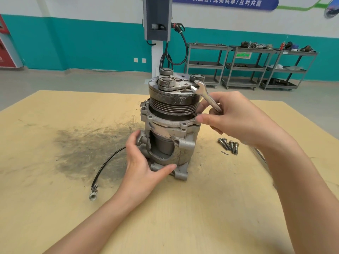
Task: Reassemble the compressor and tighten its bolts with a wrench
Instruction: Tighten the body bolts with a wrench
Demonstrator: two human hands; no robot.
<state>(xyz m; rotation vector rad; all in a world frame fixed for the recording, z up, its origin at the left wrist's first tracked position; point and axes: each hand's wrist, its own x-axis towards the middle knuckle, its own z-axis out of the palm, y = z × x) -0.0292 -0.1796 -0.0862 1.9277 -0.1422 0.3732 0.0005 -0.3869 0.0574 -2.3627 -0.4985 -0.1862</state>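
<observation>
— On the tan wooden table (55, 208), what stands upright?
— The grey metal compressor (169, 125), pulley end up. The left hand (145, 162) grips its lower housing, fingers curled round it.
— And the right hand (236, 118)?
— Its fingers are clamped on a silver open-ended wrench (205, 94) beside the pulley. Four loose steel bolts (228, 145) lie near the base.

Compressor (170, 125) upright; wrench (205, 94) tilted; bolts (228, 145) loose, seemingly four.
</observation>
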